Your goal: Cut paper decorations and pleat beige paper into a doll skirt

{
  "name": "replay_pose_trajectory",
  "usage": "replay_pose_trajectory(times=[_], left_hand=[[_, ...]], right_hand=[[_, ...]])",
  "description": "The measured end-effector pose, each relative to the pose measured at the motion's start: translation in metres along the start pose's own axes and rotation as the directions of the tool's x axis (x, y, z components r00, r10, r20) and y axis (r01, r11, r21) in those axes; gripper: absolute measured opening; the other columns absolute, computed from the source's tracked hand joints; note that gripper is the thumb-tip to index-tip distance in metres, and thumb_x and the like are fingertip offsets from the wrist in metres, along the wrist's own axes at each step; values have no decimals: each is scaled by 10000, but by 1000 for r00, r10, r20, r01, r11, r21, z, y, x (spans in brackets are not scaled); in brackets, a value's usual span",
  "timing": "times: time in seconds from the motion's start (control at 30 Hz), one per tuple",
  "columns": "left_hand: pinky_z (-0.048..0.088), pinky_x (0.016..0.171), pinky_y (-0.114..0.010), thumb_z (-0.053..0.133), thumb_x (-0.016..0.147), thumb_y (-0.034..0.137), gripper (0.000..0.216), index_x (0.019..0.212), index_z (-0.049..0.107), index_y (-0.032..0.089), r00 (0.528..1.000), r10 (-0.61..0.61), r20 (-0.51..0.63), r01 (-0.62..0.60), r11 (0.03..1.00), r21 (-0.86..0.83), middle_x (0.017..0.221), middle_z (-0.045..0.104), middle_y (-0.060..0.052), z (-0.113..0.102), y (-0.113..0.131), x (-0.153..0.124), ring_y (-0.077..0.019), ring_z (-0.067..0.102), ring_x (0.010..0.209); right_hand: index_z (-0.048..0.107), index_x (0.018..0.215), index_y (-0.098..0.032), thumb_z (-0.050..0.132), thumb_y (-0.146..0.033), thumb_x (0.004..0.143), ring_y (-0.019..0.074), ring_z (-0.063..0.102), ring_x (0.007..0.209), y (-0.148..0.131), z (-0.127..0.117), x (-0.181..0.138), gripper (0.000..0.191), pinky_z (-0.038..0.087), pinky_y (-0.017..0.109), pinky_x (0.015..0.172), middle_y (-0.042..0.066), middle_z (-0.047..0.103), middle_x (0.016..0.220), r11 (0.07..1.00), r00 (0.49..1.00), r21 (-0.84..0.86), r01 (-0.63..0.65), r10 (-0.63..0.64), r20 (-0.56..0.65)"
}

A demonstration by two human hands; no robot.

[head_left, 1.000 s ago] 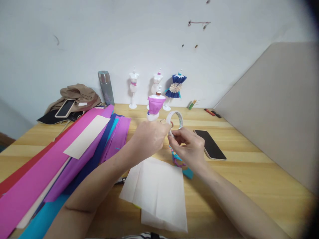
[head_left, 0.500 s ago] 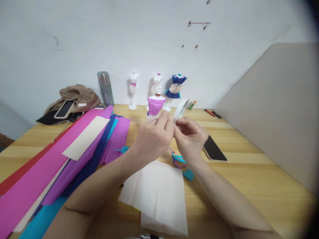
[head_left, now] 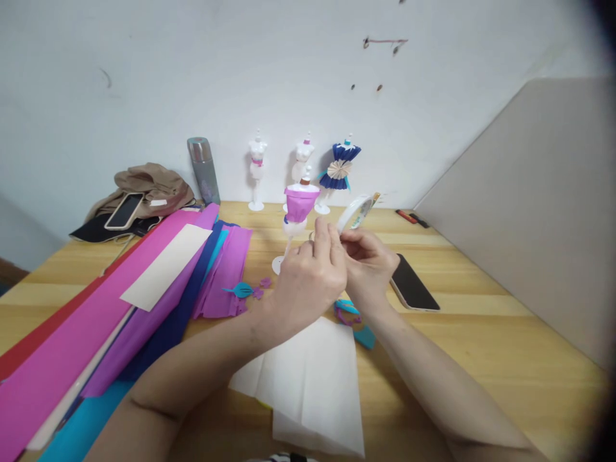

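A white roll of tape (head_left: pixel 355 214) with green print stands on edge in my right hand (head_left: pixel 369 262), pinched low between thumb and fingers. My left hand (head_left: pixel 308 276) meets it there, fingers closed at the near side of the roll; whatever they grip is hidden behind the knuckles. Just beyond my hands, a small white dress form (head_left: pixel 295 226) wears a purple wrap. Below them lie white paper sheets (head_left: pixel 317 385), partly under my left forearm. Blue and purple scraps (head_left: pixel 347 310) lie beneath my right wrist.
Stacked coloured paper (head_left: pixel 120 289) fills the left side, near a flask (head_left: pixel 204 170) and a brown cloth (head_left: pixel 149 183) with a phone (head_left: pixel 125 210). More dress forms (head_left: pixel 257 170) line the wall, one dressed in dark blue (head_left: pixel 344 160). Another phone (head_left: pixel 414 282) lies right, before a partition (head_left: pixel 539 192).
My hands have shifted slightly right, staying together. The roll has tilted to the right, and more of the purple-wrapped form's stand and the scraps left of my hand now show.
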State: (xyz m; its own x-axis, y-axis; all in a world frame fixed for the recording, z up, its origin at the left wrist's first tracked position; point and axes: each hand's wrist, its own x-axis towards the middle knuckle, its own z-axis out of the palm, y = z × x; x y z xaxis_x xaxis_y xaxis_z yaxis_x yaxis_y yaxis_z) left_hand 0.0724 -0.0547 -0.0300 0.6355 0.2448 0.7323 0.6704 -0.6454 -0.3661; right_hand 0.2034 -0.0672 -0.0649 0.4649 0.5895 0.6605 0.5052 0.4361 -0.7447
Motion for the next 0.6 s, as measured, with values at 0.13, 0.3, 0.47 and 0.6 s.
replay_pose_trajectory(times=[0.13,0.3,0.47,0.6], left_hand=[[644,693,-275,454,963,13,395,1293,670,-11,998,38,43,-38,999,3,1309,678,-272,-1,-1,0,-210,780,841],[643,705,-264,476,934,-9,388,1253,696,-18,995,70,73,-76,994,82,1317,670,-279,-2,1,0,-213,779,853],[634,692,-240,462,942,0,420,1307,668,-13,992,87,89,-96,990,101,1298,684,-273,-3,2,0,-193,776,830],[614,628,-229,446,941,-5,415,1284,678,-22,989,117,86,-124,989,86,1269,697,-281,-7,1,2,-180,765,766]], right_hand=[[681,812,-246,735,-294,820,165,520,618,0,2,0,73,486,352,578,11,606,697,999,999,30,-29,30,-17],[695,752,-254,779,-250,743,151,534,600,-3,5,1,84,468,328,562,-8,652,703,985,993,142,-99,107,-45],[680,746,-253,776,-252,756,136,523,569,-6,4,1,97,477,310,544,-13,654,688,981,991,164,-102,115,-73],[677,772,-258,760,-233,795,136,516,569,-5,2,0,90,471,306,543,-19,638,672,983,991,149,-108,119,-68]])
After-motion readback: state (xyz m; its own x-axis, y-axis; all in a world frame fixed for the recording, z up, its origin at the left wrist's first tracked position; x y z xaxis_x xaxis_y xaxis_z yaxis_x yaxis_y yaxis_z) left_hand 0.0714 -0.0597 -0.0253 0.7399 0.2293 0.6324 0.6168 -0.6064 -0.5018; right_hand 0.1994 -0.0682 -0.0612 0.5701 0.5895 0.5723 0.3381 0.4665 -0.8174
